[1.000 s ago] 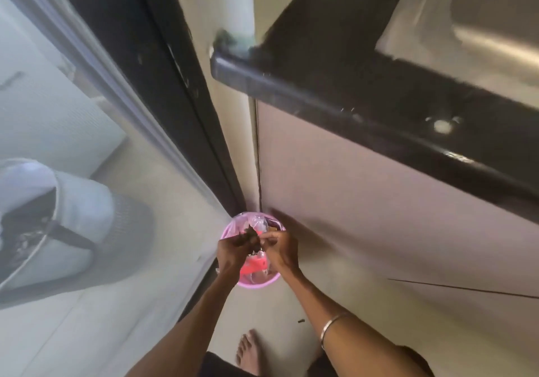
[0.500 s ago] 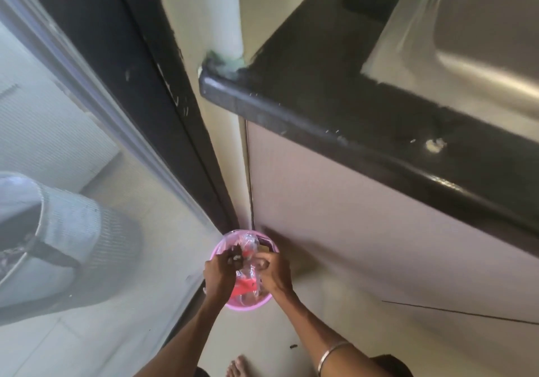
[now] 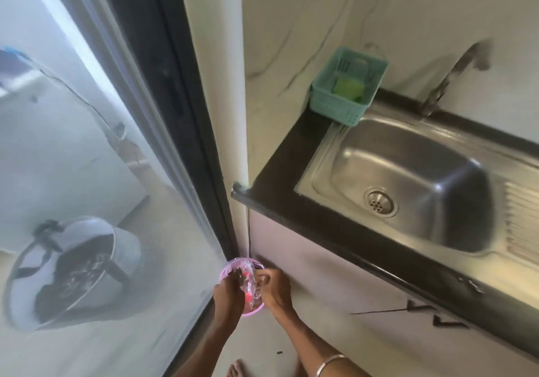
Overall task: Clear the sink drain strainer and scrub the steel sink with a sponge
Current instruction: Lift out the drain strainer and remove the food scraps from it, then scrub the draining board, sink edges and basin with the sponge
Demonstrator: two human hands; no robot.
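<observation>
Head view, starting nearest: bare toes (image 3: 236, 368) on the pale floor, then two forearms reaching down, the right one wearing a thin metal bangle (image 3: 329, 362). Left hand (image 3: 228, 294) and right hand (image 3: 274, 287) both low over a small round pink plastic bin (image 3: 252, 313) lined with a clear bag, tucked in the floor corner against the cabinet front. Both hands with fingers curled, seemingly pinching the crumpled clear plastic (image 3: 250, 277) at the bin mouth; exactly what else sits between the fingertips too small to tell. Red scraps visible inside the bag.

Probably emptying strainer waste into the bin. To do it well: keep the bag mouth held wide with one hand, shake or pick debris off directly above the opening, and avoid dropping bits on the floor, where a dark speck (image 3: 279, 352) already lies just right of the toes.

Up and to the right of the hands, well apart: black stone surface (image 3: 280, 172) carrying the stainless steel sink (image 3: 414, 154), its round perforated drain strainer (image 3: 380, 202) seated in the basin floor. Beyond that, a teal plastic basket (image 3: 335, 108) holding a green sponge (image 3: 348, 87), and a blurred steel tap (image 3: 446, 81). Left of the hands, behind glass, a grey bucket (image 3: 73, 268).
</observation>
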